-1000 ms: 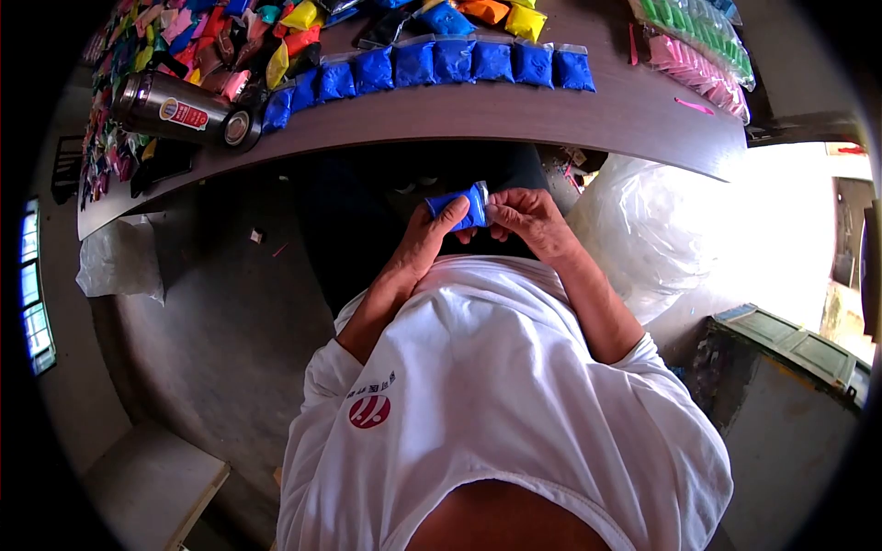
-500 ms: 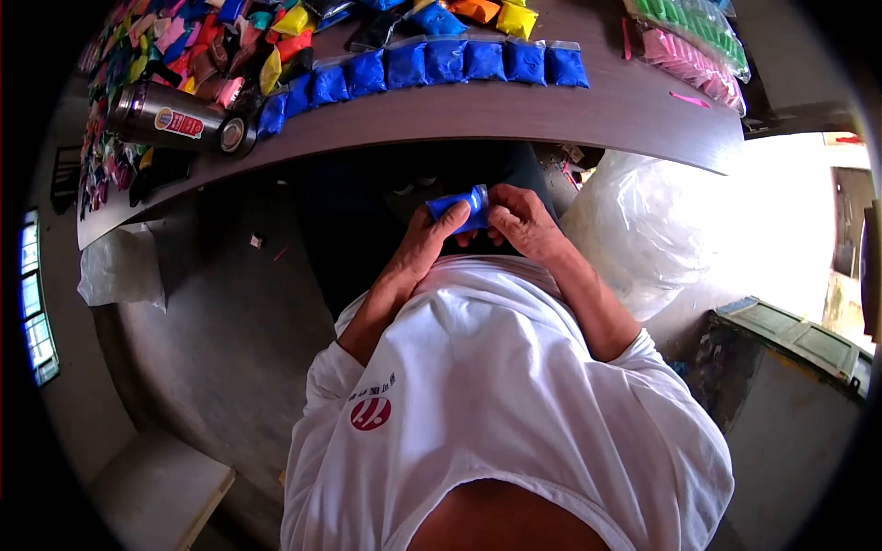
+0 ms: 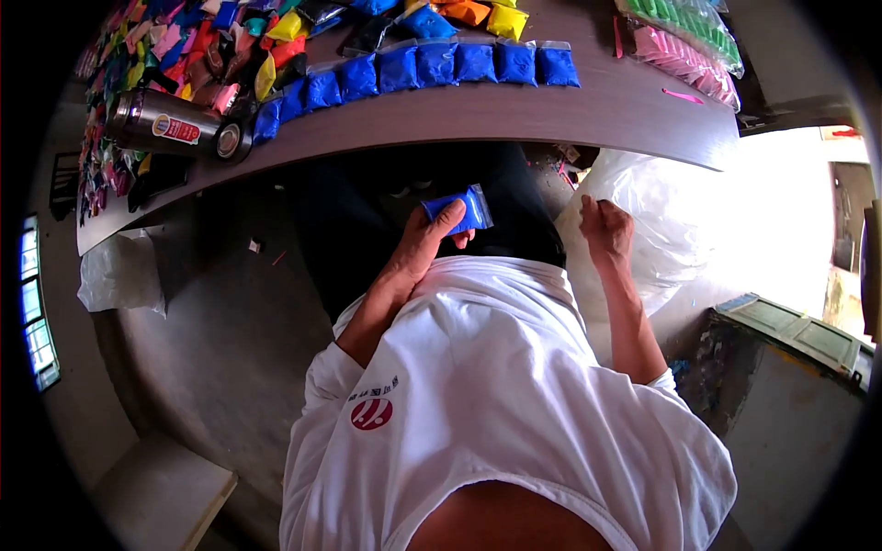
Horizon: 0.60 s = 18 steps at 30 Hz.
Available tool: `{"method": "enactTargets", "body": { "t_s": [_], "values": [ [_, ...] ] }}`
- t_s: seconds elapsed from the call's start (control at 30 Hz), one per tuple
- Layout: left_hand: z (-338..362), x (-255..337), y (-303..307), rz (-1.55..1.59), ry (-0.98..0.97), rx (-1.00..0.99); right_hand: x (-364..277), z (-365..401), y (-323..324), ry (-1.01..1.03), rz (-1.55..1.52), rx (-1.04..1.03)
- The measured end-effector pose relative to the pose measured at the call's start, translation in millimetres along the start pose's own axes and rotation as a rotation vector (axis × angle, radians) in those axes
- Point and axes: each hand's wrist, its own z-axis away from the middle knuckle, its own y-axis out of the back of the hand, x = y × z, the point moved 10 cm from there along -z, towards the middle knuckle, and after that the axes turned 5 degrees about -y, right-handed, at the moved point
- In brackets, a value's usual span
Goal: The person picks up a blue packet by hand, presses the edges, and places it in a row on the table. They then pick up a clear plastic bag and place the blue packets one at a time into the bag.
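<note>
A small clear packet with blue filling [image 3: 473, 210] is gripped in my left hand [image 3: 429, 235], thumb on top, above my lap. My right hand [image 3: 606, 228] is apart from it on the right, in front of a large clear plastic bag [image 3: 657, 216]. Its fingers are curled together; whatever they hold, if anything, is too small to make out. Along the near part of the table [image 3: 514, 115] runs a row of similar blue packets [image 3: 398, 69].
A steel flask [image 3: 170, 121] lies at the table's left beside a heap of coloured packets [image 3: 197, 55]. Bags of green [image 3: 689, 32] and pink pieces [image 3: 684, 64] are at the right. A white plastic bag [image 3: 121, 271] hangs or stands below left.
My right hand has let go of the blue packet and moved away to the right. My left hand still holds the packet in nearly the same place.
</note>
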Motion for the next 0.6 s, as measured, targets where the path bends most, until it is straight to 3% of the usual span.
{"method": "enactTargets", "body": {
  "t_s": [0.07, 0.1, 0.17, 0.2, 0.33, 0.4, 0.6],
  "values": [
    [1.7, 2.4, -2.1, -0.005, 0.007, 0.024, -60.6, 34.4, 10.5, 0.610, -0.227, 0.248],
    [2.8, 3.1, -3.0, -0.010, 0.006, 0.022, -64.2, 35.9, -7.3, 0.489, -0.382, -0.011],
    [4.1, 6.5, 0.3, -0.078, -0.008, 0.046, -80.9, 44.5, -40.4, 0.539, -0.539, -0.282],
    [5.4, 1.9, 4.2, -0.083, 0.016, 0.066, -89.6, 52.9, -52.8, 0.447, -0.588, -0.358],
    [7.8, 7.8, -2.8, -0.059, 0.049, 0.037, -115.1, 72.6, -107.3, 0.430, -0.610, -0.652],
    [11.7, 19.8, -6.6, -0.054, 0.033, 0.055, -116.5, 71.4, -113.5, 0.418, -0.498, -0.627],
    [8.3, 14.9, -12.0, -0.190, 0.000, -0.057, -125.4, 69.1, -91.5, 0.450, -0.550, -0.523]
  ]
}}
